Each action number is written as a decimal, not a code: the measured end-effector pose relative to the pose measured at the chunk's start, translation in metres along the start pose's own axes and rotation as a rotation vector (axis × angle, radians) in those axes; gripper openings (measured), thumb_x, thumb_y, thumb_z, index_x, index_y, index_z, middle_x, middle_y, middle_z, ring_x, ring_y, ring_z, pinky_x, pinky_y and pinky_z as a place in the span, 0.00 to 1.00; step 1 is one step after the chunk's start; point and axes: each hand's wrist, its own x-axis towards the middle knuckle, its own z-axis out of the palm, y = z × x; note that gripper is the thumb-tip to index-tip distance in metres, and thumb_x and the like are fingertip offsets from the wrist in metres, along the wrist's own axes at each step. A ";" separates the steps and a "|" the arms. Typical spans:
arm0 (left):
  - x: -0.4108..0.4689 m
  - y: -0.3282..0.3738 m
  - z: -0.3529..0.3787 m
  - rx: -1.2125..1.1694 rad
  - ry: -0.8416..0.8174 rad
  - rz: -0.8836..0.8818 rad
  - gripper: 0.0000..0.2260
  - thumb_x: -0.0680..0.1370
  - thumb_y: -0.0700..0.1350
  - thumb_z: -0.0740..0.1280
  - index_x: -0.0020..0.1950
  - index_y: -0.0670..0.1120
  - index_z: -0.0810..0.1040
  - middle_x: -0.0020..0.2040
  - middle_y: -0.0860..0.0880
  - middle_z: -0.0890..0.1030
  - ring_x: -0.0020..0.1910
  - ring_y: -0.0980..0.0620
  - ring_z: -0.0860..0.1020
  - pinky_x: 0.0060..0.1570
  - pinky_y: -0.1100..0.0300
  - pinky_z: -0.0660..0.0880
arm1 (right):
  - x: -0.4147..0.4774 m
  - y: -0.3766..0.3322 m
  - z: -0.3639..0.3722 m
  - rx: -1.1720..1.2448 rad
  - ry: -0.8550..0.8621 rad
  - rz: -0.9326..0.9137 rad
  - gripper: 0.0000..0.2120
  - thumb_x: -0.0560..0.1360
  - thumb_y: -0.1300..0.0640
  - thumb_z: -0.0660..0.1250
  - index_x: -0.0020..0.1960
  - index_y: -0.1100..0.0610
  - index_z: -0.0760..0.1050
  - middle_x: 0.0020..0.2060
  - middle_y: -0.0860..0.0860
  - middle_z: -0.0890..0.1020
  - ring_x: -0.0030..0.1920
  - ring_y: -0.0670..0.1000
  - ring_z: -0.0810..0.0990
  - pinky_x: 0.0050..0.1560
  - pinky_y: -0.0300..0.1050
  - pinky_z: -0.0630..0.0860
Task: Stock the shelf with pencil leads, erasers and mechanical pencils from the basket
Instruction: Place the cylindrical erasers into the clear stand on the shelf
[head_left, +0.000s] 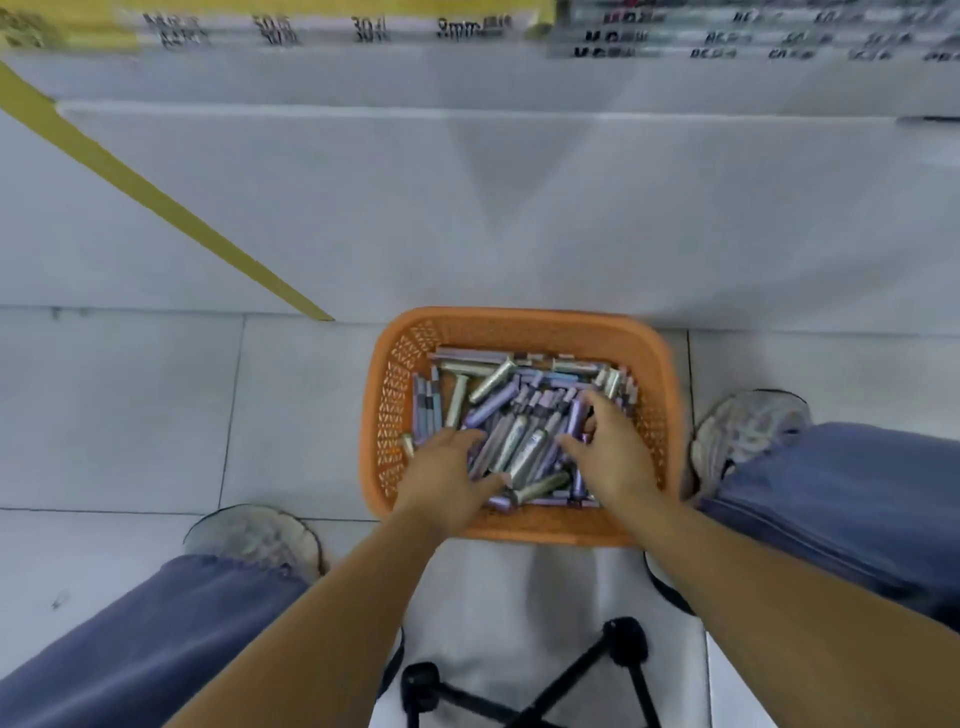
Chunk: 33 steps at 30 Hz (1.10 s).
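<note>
Looked straight down. Noted a yellow stripe (156, 197) slanting across the pale shelf base (675, 218) at far left. Found the left shoe (254, 535) on the floor tiles (119, 405), under a blue trouser leg (156, 623).

Reached the left hand (447, 473) into the near left part of the orange basket (519, 322), fingers stretched out and laid on the heap, gripping nothing. Kept the basket on the floor, against the foot of the shelf base and between both feet. Saw it filled with a jumbled heap of purple and silver-green packs (498, 384), too blurred to sort by kind.

Spread the right hand (613, 452) over the right part of the heap, fingers loose, touching packs with none plainly gripped. Placed the right shoe (748, 421) just beside the basket's right rim.
</note>
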 end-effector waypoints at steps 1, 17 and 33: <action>0.005 0.004 0.004 0.009 0.011 0.000 0.29 0.74 0.59 0.72 0.72 0.51 0.70 0.64 0.48 0.74 0.63 0.47 0.73 0.64 0.54 0.71 | 0.002 0.001 0.003 -0.013 0.016 0.002 0.34 0.76 0.51 0.69 0.77 0.50 0.57 0.62 0.53 0.76 0.58 0.57 0.77 0.55 0.53 0.76; 0.028 0.020 0.017 -0.169 0.025 -0.107 0.06 0.78 0.42 0.65 0.51 0.48 0.68 0.45 0.44 0.80 0.37 0.52 0.81 0.37 0.61 0.77 | 0.027 -0.022 -0.006 0.300 -0.123 -0.112 0.20 0.79 0.60 0.63 0.63 0.38 0.68 0.44 0.48 0.71 0.28 0.45 0.70 0.30 0.37 0.67; 0.029 -0.010 -0.026 -0.710 0.260 -0.352 0.10 0.76 0.42 0.69 0.55 0.52 0.75 0.42 0.55 0.80 0.41 0.56 0.78 0.36 0.62 0.71 | 0.056 -0.061 0.020 -0.590 -0.066 -0.419 0.23 0.75 0.43 0.68 0.66 0.50 0.68 0.58 0.52 0.72 0.60 0.55 0.70 0.51 0.48 0.69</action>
